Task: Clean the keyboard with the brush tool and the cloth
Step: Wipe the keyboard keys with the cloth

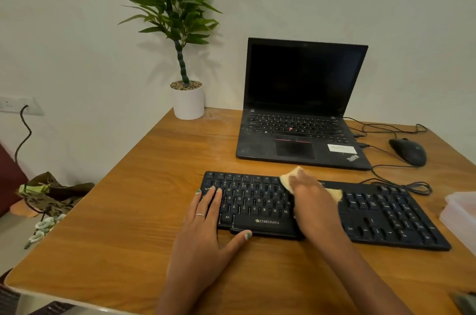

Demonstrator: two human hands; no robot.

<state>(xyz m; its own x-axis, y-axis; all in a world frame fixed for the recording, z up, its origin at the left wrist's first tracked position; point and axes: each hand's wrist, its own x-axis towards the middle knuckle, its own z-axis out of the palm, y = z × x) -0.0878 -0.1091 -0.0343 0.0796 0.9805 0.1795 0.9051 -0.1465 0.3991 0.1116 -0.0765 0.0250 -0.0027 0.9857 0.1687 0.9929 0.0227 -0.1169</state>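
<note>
A black keyboard [386, 214] lies across the wooden desk [128, 224] in front of me. My left hand [206, 232] rests flat on its left end, fingers straight over the keys and thumb along the front edge. My right hand [311, 201] presses a pale yellow cloth [289, 179] onto the middle of the keyboard; the cloth shows at the fingertips and again to the right of the hand. How the right fingers lie on the cloth is hidden under the hand. No brush tool is in sight.
An open black laptop [298, 108] stands behind the keyboard. A black mouse [408, 151] and loose cables [401, 185] lie at the right. A potted plant [188, 100] sits at the back left corner. A translucent box [461, 214] is at the right edge.
</note>
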